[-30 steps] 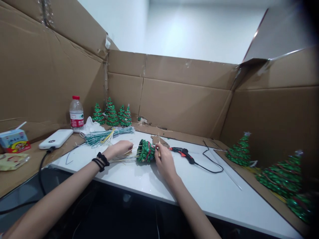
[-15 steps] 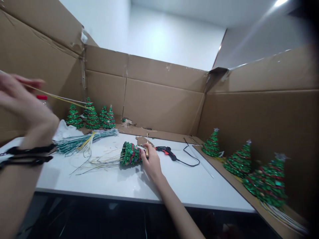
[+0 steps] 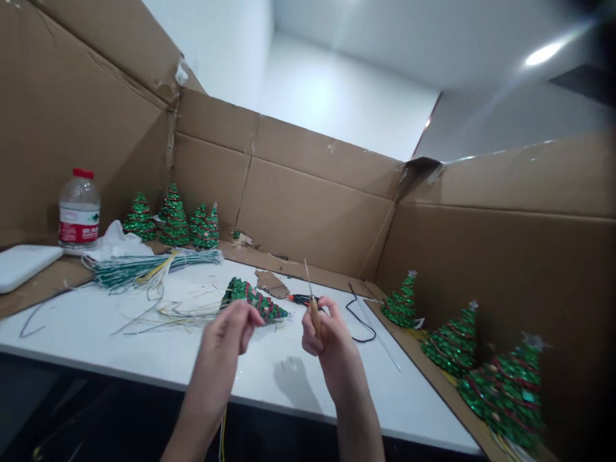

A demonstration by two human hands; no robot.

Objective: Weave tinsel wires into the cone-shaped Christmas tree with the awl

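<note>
A green sequined cone tree (image 3: pixel 253 300) lies on its side on the white table (image 3: pixel 144 346), with loose pale strands (image 3: pixel 183 311) trailing from its base to the left. My left hand (image 3: pixel 230 332) hovers just in front of the tree, fingers pinched together. A thin yellow strand (image 3: pixel 222 431) hangs down below its wrist. To its right, my right hand (image 3: pixel 323 333) is closed round a small wooden-handled awl (image 3: pixel 314 311), metal point upward. The two hands are a little apart, above the table's front part.
A glue gun (image 3: pixel 299 298) with a black cable (image 3: pixel 360 321) lies behind my right hand. A bundle of green wires (image 3: pixel 144 266), a water bottle (image 3: pixel 78 208), a white slab (image 3: pixel 22 263) and small trees (image 3: pixel 176 221) stand left. Bigger trees (image 3: pixel 452 340) line the right. Cardboard walls (image 3: pixel 312 212) enclose the table.
My left hand came down from high on the left to just before the tree. My right hand lifted off the tree with the awl. The view swung up and left.
</note>
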